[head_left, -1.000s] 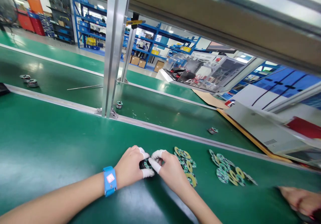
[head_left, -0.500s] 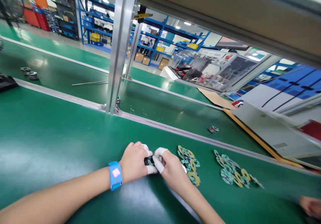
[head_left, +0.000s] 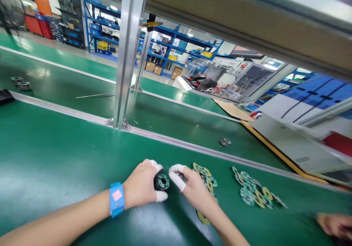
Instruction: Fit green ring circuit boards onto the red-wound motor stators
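My left hand [head_left: 143, 183], with white finger cots and a blue wrist strap [head_left: 117, 199], is wrapped round a short black cylindrical part [head_left: 157, 183]. A green ring-shaped face [head_left: 163, 182] with a dark centre hole shows on its right end. Just right of that face is my right hand [head_left: 192, 187], apart from the part. Its cotted thumb and finger come together in a pinch; whether anything small is between them is hidden. Beside and partly behind the right hand lies a pile of green and yellow ring-shaped circuit boards [head_left: 205, 172].
A second pile of ring boards [head_left: 251, 189] lies farther right on the green bench [head_left: 68, 158]. Another person's hand [head_left: 334, 224] is at the right edge. An aluminium post [head_left: 128, 55] and rail [head_left: 176, 140] border the bench. A small wired part [head_left: 225, 142] sits beyond the rail.
My right hand has drawn back from the cylindrical part, and a gap has opened between them. The ring face is now exposed, with my left hand still round the part.
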The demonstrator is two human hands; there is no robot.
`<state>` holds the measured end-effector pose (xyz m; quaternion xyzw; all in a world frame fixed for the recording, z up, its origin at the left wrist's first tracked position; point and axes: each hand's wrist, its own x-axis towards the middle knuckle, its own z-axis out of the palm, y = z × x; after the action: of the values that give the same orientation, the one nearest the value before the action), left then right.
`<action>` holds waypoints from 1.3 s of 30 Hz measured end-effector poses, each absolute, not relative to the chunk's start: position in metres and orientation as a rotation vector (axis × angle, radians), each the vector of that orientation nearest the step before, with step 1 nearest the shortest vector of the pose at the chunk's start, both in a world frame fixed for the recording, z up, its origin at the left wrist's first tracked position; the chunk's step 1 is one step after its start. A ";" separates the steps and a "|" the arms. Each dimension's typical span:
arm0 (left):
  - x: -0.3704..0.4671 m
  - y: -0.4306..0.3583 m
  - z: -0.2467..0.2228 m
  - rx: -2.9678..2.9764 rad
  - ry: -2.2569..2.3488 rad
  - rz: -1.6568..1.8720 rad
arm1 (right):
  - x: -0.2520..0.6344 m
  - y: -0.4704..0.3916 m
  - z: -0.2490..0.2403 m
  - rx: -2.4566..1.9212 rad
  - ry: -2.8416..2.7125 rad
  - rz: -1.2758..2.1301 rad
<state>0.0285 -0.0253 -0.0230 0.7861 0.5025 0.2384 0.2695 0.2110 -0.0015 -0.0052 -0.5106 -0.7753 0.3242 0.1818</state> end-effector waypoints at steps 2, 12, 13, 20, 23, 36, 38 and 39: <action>0.029 -0.030 -0.019 2.218 1.348 0.641 | 0.219 0.004 -0.005 -1.394 -2.092 1.215; 0.041 -0.042 -0.042 2.922 1.108 0.444 | 0.211 -0.003 -0.026 -1.233 -2.011 1.431; 0.041 -0.043 -0.043 2.962 1.097 0.447 | 0.210 -0.003 -0.027 -1.233 -1.985 1.425; 0.045 -0.049 -0.044 3.025 1.077 0.429 | 0.209 0.000 -0.025 -1.254 -1.999 1.379; 0.044 -0.048 -0.041 2.972 1.100 0.420 | 0.213 -0.004 -0.008 -1.311 -2.143 1.143; 0.023 -0.010 -0.019 1.855 1.323 0.761 | 0.207 -0.038 0.016 -0.775 -2.775 1.438; 0.023 -0.010 -0.020 1.853 1.322 0.772 | 0.201 -0.041 0.014 -0.653 -2.827 1.422; 0.023 -0.011 -0.021 1.858 1.314 0.768 | 0.198 -0.043 0.012 -0.590 -2.863 1.378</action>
<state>0.0233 -0.0110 -0.0213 0.7212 0.5100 0.2981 0.3617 0.1976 -0.0425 0.0118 -0.1825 -0.8850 0.4260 -0.0449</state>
